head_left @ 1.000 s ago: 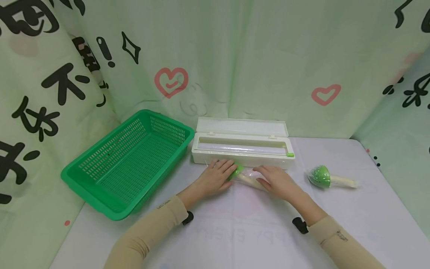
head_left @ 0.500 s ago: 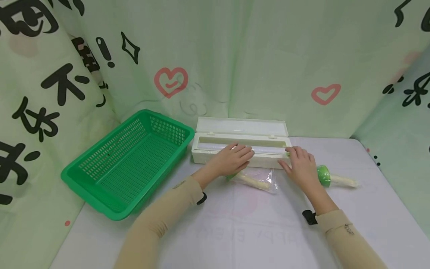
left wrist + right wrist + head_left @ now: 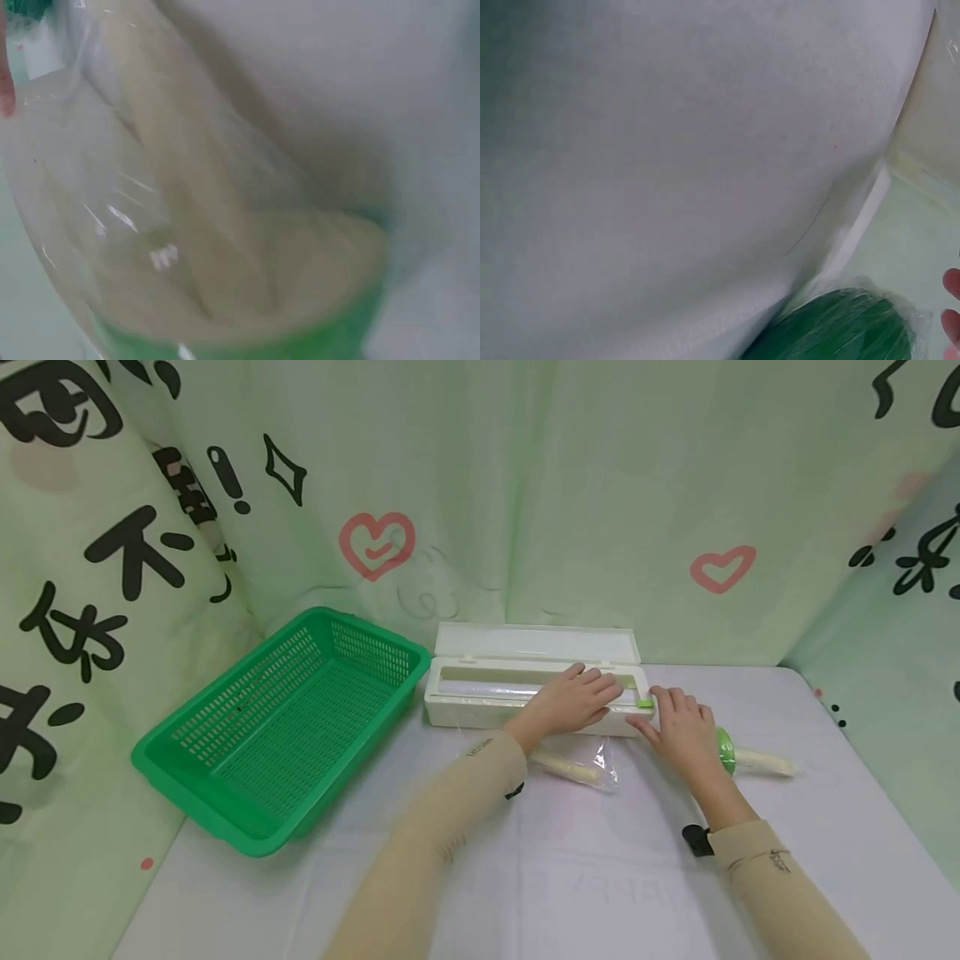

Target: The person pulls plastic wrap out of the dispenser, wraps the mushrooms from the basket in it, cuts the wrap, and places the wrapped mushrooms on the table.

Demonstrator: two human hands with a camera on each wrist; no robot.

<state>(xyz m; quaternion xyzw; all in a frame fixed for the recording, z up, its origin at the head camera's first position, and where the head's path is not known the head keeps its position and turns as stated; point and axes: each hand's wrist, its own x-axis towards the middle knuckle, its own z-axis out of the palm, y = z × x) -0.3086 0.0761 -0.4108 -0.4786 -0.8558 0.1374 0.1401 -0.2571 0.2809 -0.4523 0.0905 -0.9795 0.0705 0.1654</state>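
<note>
From the head view, the left hand (image 3: 573, 702) rests flat, fingers spread, on the open film dispenser (image 3: 480, 697), while the right hand (image 3: 678, 731), fingers relaxed, touches its green slide cutter (image 3: 645, 702) at the right end. Best to press the box steady and slide evenly. The left wrist view shows the wrapped mushroom toy (image 3: 225, 247) blurred, near; the right wrist view shows the other toy's green cap (image 3: 840, 330).

The head view is bright and evenly lit with soft, diffuse light, and shadows under the forearms and the green basket (image 3: 277, 727) are faint. Edges bow slightly, as with a wide lens. A mild sheen lies on the plastic wrap (image 3: 600, 764). Both wrist views are heavily blurred, too close to focus, dimmer and washed in pale grey-green
</note>
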